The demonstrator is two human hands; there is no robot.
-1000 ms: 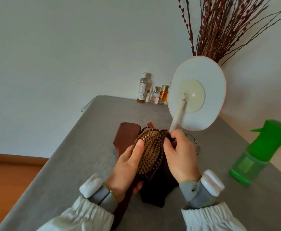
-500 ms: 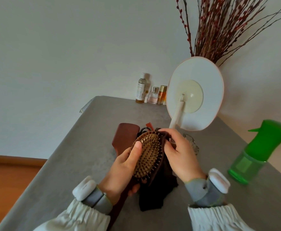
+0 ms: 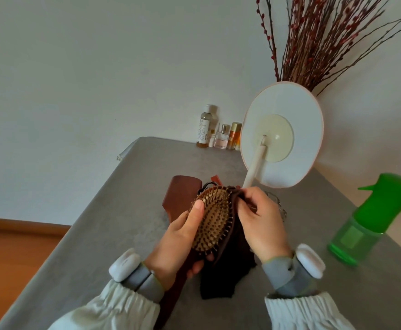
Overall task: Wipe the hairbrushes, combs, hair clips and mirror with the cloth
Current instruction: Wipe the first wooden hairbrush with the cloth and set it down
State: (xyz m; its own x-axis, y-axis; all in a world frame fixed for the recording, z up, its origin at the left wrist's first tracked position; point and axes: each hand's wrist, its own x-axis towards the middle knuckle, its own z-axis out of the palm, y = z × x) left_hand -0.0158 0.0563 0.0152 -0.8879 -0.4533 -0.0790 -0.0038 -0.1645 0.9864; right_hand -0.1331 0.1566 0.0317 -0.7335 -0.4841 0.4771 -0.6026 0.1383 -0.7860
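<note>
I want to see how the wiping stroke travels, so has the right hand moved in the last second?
Yes. The right hand pinching the dark cloth slid up the hairbrush rim toward its top.

Both hands up in front of me, close together

My left hand (image 3: 179, 236) is curled around the hairbrush (image 3: 212, 221), thumb lying flat up its near-left edge. My right hand (image 3: 262, 225) pinches the dark cloth (image 3: 228, 277) at the brush's far-right rim, fingers bent. Both wrists wear grey bands with white pods, cream sleeves bunched behind.
</note>
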